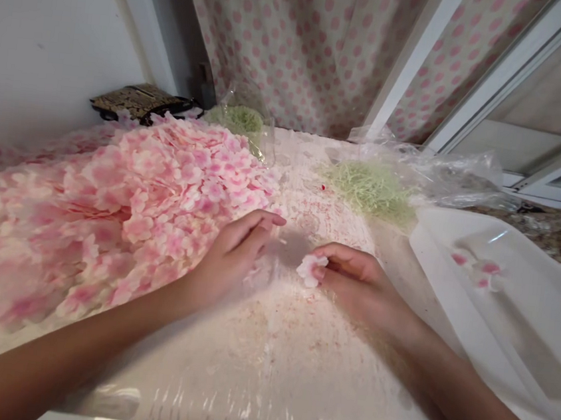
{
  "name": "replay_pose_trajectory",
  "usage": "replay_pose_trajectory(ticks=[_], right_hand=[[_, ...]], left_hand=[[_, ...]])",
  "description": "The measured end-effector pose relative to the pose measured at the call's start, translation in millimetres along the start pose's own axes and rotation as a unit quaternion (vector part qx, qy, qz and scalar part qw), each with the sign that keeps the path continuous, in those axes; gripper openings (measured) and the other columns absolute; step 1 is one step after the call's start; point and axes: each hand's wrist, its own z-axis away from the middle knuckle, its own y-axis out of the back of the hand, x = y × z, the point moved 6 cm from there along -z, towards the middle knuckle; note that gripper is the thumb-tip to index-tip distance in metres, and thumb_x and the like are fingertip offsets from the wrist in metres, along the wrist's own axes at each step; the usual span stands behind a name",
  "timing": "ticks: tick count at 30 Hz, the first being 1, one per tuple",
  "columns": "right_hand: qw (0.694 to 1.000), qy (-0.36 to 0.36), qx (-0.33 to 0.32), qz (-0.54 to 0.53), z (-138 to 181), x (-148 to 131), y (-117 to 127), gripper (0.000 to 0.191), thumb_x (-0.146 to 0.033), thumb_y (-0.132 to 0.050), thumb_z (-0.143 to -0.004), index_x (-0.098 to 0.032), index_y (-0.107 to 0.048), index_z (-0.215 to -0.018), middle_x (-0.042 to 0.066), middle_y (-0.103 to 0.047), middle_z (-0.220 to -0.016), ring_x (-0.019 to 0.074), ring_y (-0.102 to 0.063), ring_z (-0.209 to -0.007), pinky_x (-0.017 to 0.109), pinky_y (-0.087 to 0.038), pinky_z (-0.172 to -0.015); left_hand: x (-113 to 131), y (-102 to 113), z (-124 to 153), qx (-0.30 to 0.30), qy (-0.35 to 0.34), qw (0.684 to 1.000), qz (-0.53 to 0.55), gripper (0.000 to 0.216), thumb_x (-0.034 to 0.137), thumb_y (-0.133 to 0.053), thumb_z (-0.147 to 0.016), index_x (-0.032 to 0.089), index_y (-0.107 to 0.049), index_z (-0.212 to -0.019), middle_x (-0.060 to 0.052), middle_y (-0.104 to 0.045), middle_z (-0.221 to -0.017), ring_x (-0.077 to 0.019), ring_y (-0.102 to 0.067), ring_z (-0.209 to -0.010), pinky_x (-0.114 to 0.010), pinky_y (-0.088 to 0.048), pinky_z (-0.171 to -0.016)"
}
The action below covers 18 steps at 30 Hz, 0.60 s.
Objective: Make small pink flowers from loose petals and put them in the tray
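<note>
Main risk: the thin white-and-pink fabric blossom [310, 270] looks held by a small area, so a light pinch could let it slip and a hard one could crease it. Second: the left hand [233, 252] sits just beside the loose heap of pink artificial petals [163, 184]; a sleeveless forearm brush could drag some across the shiny pale plastic table cover [262, 382]. Pose: right hand [358, 278] angles in from near right, thumb and fingers closed on the blossom, mid-table. Left reaches in from near left, fingers extended rightward; can't tell whether it grips anything.
</note>
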Motion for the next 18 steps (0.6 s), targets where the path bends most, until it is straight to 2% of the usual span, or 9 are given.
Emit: replay_pose_trajectory(ticks=[3, 9, 14, 18], right_hand=[[1.000, -0.006, 0.007, 0.003, 0.5, 2.6, 2.3, 0.006, -0.022, -0.065, -0.074, -0.022, -0.065, -0.080, -0.001, -0.059, -0.079, 0.0103, -0.052, -0.068, 0.023, -0.038, -0.060], [1.000, 0.001, 0.017, 0.005, -0.1, 6.8, 1.6, 0.005, -0.022, -0.065, -0.073, -0.021, -0.062, -0.077, -0.001, -0.058, -0.078, 0.0106, -0.052, -0.068, 0.023, -0.038, -0.059], [1.000, -0.018, -0.010, 0.005, -1.0, 9.5, -1.4, 0.008, -0.024, -0.065, -0.075, -0.020, -0.061, -0.081, -0.002, -0.056, -0.073, 0.0097, -0.050, -0.066, 0.023, -0.037, -0.059], [1.000, -0.016, -0.011, -0.019, -2.3, 11.0, 0.6, 0.006, -0.022, -0.064, -0.075, -0.018, -0.061, -0.078, -0.002, -0.057, -0.072, 0.0094, -0.051, -0.064, 0.023, -0.038, -0.059]], left_hand=[[-9.5, 3.1, -7.4, 0.012, 0.098, 0.982, 0.164, 0.019, 0.023, -0.041, -0.085, 0.014, -0.058, -0.088, 0.005, -0.035, -0.053, -0.0073, -0.034, -0.045, -0.020, -0.029, -0.042], [-16.7, -1.0, -9.5, 0.004, 0.209, 0.924, 0.320, 0.017, 0.024, -0.041, -0.086, 0.015, -0.055, -0.083, 0.003, -0.034, -0.055, -0.0075, -0.036, -0.047, -0.018, -0.031, -0.041], [-17.4, -3.9, -8.1, 0.019, 0.241, 0.883, 0.403, 0.021, 0.021, -0.039, -0.088, 0.013, -0.056, -0.078, 0.001, -0.041, -0.059, -0.0068, -0.042, -0.050, -0.019, -0.041, -0.048], [-17.3, -3.2, -7.9, 0.017, 0.220, 0.888, 0.404, 0.024, 0.021, -0.033, -0.090, 0.014, -0.053, -0.080, -0.002, -0.046, -0.064, -0.0086, -0.049, -0.055, -0.023, -0.048, -0.058]])
